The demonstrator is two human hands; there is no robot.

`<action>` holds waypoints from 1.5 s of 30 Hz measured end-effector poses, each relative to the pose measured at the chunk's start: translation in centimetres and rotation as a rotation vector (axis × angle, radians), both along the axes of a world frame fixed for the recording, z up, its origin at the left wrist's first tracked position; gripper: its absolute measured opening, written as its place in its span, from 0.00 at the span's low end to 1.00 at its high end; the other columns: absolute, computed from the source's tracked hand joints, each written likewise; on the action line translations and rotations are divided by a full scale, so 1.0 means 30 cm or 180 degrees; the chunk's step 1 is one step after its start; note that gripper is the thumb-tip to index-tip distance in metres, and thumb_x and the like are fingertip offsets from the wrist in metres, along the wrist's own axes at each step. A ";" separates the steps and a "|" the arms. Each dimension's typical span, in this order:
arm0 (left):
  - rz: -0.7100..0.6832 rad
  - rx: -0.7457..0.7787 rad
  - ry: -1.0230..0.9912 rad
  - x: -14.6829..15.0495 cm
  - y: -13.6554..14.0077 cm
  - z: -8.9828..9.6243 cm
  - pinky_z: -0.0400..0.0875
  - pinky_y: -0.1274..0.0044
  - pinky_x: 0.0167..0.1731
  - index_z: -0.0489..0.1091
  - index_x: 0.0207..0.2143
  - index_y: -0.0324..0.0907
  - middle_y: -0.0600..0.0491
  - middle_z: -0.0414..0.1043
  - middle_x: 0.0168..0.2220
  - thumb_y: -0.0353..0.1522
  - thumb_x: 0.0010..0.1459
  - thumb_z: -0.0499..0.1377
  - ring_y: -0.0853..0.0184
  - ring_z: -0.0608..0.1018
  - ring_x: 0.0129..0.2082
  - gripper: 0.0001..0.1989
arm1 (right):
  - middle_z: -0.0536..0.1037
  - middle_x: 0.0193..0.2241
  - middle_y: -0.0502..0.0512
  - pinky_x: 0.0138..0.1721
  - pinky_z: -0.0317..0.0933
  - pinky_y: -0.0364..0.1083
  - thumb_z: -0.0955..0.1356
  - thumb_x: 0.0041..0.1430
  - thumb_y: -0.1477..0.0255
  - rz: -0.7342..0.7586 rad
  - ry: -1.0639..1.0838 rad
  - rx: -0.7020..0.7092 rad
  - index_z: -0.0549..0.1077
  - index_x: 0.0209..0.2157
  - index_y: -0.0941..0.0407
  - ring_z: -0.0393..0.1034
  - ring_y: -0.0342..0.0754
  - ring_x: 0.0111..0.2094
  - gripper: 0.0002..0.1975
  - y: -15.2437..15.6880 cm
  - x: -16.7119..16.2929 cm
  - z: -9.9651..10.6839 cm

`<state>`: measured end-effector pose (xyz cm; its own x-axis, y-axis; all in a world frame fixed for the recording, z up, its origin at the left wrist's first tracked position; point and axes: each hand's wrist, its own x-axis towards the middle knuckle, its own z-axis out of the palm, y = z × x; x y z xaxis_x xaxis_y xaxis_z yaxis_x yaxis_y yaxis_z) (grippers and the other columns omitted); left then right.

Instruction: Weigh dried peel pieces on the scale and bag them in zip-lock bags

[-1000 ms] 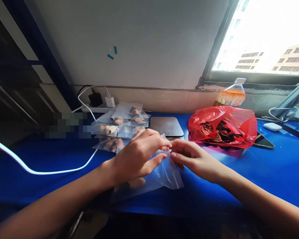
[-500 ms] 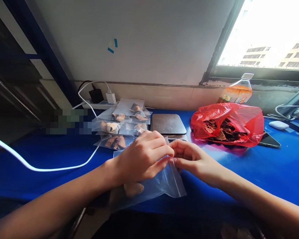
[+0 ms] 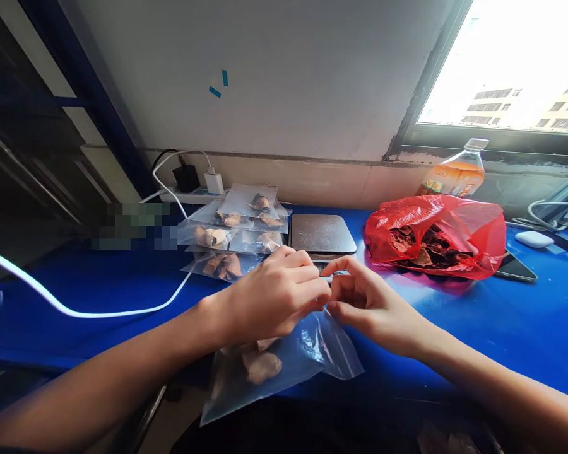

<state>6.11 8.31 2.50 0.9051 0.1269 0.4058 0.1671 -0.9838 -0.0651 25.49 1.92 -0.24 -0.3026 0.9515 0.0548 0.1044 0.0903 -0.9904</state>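
Observation:
A clear zip-lock bag (image 3: 297, 360) with pale brown, bark-like pieces (image 3: 262, 366) in its lower part hangs tilted over the table's front edge. My left hand (image 3: 284, 293) is closed on its upper edge, fingers bent and knuckles up, covering much of the bag's top. At the same edge my right hand (image 3: 366, 306) meets the left fingertips. Its thumb and curled fingers pinch the bag's edge, while the index finger is lifted a little. The exact grip between the fingertips is partly hidden.
Behind my left hand lie several filled clear bags (image 3: 224, 236), beside a flat metal-topped scale (image 3: 322, 233). A red plastic bag (image 3: 487, 221) of dark dried pieces stands right, before an orange drink bottle (image 3: 457, 173). A phone (image 3: 518, 268) and white cable (image 3: 99, 313) lie on the blue table (image 3: 515, 328).
My right index finger has lifted away from the left fingers. The zip-lock bag's lower part has swung down and shows more of its pieces. The view has shifted slightly.

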 end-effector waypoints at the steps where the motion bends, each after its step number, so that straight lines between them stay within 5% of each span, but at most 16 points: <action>1: 0.0018 0.0106 0.0077 0.003 0.000 -0.002 0.62 0.68 0.42 0.70 0.34 0.40 0.53 0.74 0.33 0.25 0.64 0.53 0.62 0.72 0.38 0.07 | 0.66 0.24 0.43 0.25 0.51 0.42 0.66 0.53 0.75 0.0024 -0.0161 0.0099 0.60 0.41 0.54 0.59 0.40 0.24 0.14 -0.001 -0.003 -0.003; 7: 0.0108 0.0487 0.0270 0.015 -0.021 -0.017 0.61 0.65 0.45 0.69 0.33 0.39 0.50 0.74 0.35 0.23 0.59 0.53 0.61 0.71 0.38 0.07 | 0.64 0.24 0.43 0.24 0.48 0.41 0.62 0.48 0.82 -0.0152 -0.0943 0.0769 0.59 0.33 0.53 0.55 0.39 0.25 0.12 -0.009 -0.023 -0.010; 12: 0.0125 0.0307 0.0325 0.006 -0.030 -0.004 0.59 0.65 0.48 0.68 0.34 0.40 0.50 0.72 0.36 0.22 0.60 0.53 0.60 0.70 0.43 0.07 | 0.60 0.20 0.40 0.22 0.46 0.41 0.62 0.46 0.80 -0.0424 -0.0948 0.0596 0.59 0.34 0.53 0.53 0.39 0.22 0.13 0.010 0.001 0.003; 19: 0.0220 0.0066 0.0114 -0.014 0.001 -0.005 0.60 0.60 0.49 0.70 0.42 0.42 0.45 0.67 0.45 0.32 0.62 0.58 0.54 0.67 0.49 0.06 | 0.64 0.23 0.45 0.25 0.50 0.42 0.63 0.49 0.79 -0.0149 -0.0946 0.0603 0.63 0.27 0.55 0.55 0.40 0.25 0.05 0.012 0.016 0.024; 23: 0.0393 0.0086 0.0172 -0.018 0.019 -0.004 0.62 0.59 0.49 0.71 0.39 0.40 0.45 0.68 0.44 0.28 0.64 0.54 0.54 0.67 0.49 0.06 | 0.65 0.23 0.46 0.25 0.50 0.43 0.65 0.59 0.73 -0.0060 -0.1066 0.0687 0.66 0.30 0.55 0.55 0.41 0.25 0.04 -0.002 0.004 0.031; 28: 0.0418 -0.0391 -0.0117 -0.020 0.038 0.017 0.64 0.64 0.48 0.68 0.36 0.40 0.48 0.71 0.41 0.29 0.63 0.57 0.58 0.69 0.46 0.02 | 0.63 0.22 0.47 0.25 0.49 0.43 0.65 0.65 0.58 0.0063 -0.1142 0.0677 0.63 0.28 0.54 0.54 0.42 0.25 0.16 -0.012 0.015 0.043; 36: 0.0628 -0.0779 -0.0130 -0.061 0.099 0.085 0.64 0.67 0.45 0.64 0.25 0.40 0.50 0.70 0.35 0.43 0.62 0.59 0.59 0.69 0.42 0.18 | 0.58 0.21 0.45 0.27 0.49 0.43 0.67 0.63 0.58 0.0170 -0.1097 0.0672 0.58 0.23 0.55 0.51 0.40 0.25 0.21 -0.011 0.040 0.072; 39: 0.0549 -0.1492 -0.0194 -0.091 0.111 0.121 0.65 0.73 0.36 0.64 0.24 0.41 0.53 0.68 0.30 0.42 0.62 0.59 0.65 0.71 0.35 0.18 | 0.59 0.21 0.45 0.26 0.48 0.43 0.67 0.62 0.57 -0.0115 -0.1022 0.0785 0.59 0.22 0.55 0.51 0.40 0.25 0.22 0.003 0.065 0.085; 42: 0.0048 -0.2333 -0.0156 -0.115 0.117 0.140 0.61 0.77 0.25 0.64 0.25 0.41 0.56 0.64 0.25 0.41 0.63 0.58 0.71 0.67 0.25 0.17 | 0.64 0.24 0.46 0.27 0.52 0.43 0.68 0.62 0.56 -0.0562 -0.0704 0.0862 0.65 0.30 0.54 0.56 0.41 0.25 0.16 0.019 0.102 0.096; 45: -0.0406 -0.2455 -0.1407 -0.137 0.154 0.146 0.58 0.78 0.21 0.63 0.25 0.41 0.58 0.61 0.23 0.41 0.65 0.57 0.74 0.63 0.22 0.18 | 0.70 0.29 0.48 0.29 0.56 0.44 0.68 0.62 0.57 -0.0782 -0.0492 0.0818 0.66 0.46 0.51 0.64 0.44 0.29 0.17 0.023 0.135 0.108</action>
<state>2.00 12.92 6.89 0.7124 0.4175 0.5641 -0.0934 -0.7402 0.6659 29.56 2.61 3.02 -0.0906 0.9579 0.2724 0.3001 0.2871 -0.9097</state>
